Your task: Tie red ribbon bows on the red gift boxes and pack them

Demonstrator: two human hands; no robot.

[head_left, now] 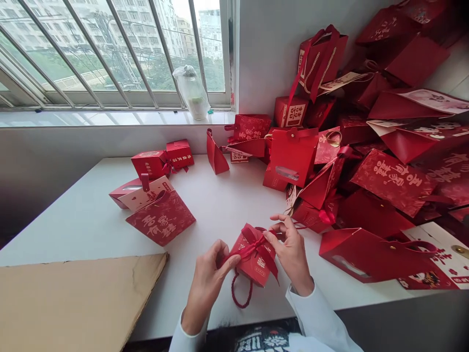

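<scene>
We catalogue one barred window [110, 54] with a white sill [91, 119], admitting daylight. We also record a white wall [267, 58] and a white desk [220, 205].

Single head-worn view, looking forward and down from just behind the left hand [208, 278] and right hand [289, 254], facing the white table [220, 205] and far barred window [117, 54].

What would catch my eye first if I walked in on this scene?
The big heap of red gift bags and boxes piled on the right of the white table stands out first. At the centre, the left hand and right hand work a red ribbon on a small red gift box.
</scene>
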